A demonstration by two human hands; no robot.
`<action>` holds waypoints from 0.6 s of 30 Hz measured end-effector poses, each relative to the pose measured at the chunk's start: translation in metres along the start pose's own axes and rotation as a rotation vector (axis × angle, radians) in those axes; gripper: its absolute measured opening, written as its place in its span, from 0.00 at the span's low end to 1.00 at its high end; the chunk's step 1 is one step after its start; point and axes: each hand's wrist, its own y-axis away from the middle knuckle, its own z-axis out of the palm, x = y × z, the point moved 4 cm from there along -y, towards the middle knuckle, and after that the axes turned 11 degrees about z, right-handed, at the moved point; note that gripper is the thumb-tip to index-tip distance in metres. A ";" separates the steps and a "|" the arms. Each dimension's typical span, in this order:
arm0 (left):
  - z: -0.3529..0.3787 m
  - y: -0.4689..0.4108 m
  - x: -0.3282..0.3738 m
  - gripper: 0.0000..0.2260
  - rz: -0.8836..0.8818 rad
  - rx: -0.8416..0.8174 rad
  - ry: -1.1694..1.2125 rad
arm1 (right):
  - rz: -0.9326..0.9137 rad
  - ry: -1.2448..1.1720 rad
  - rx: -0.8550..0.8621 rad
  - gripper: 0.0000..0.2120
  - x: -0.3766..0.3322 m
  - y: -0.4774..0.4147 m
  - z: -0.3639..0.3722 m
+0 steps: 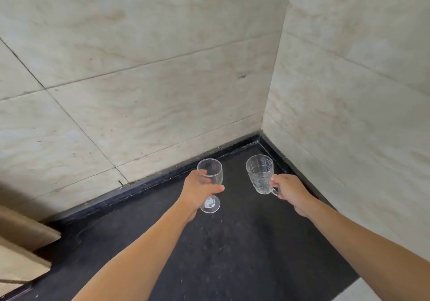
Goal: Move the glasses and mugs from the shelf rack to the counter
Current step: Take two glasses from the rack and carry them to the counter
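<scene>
- My left hand [197, 190] has its fingers wrapped around a clear stemmed glass [210, 184], upright above the black bench [232, 242].
- My right hand [290, 190] has its fingers closed on the handle of a patterned glass mug [260, 174].
- Beyond both, the tiled wall corner [261, 128].

Black speckled counter [232, 242] in a tiled corner; stemmed glass [210, 184] foot possibly touching it, hard to tell.
</scene>
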 end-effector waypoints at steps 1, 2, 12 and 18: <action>0.007 -0.015 -0.005 0.33 -0.013 0.014 -0.018 | 0.007 0.007 -0.019 0.13 -0.004 -0.019 0.004; 0.013 -0.029 -0.010 0.33 -0.025 0.025 -0.029 | 0.011 0.012 -0.037 0.13 -0.009 -0.037 0.008; 0.062 -0.140 -0.040 0.36 -0.083 0.078 -0.098 | -0.024 0.011 -0.160 0.18 -0.042 -0.160 0.031; 0.072 -0.170 -0.042 0.33 -0.038 0.073 -0.196 | -0.021 -0.015 -0.181 0.15 -0.043 -0.185 0.034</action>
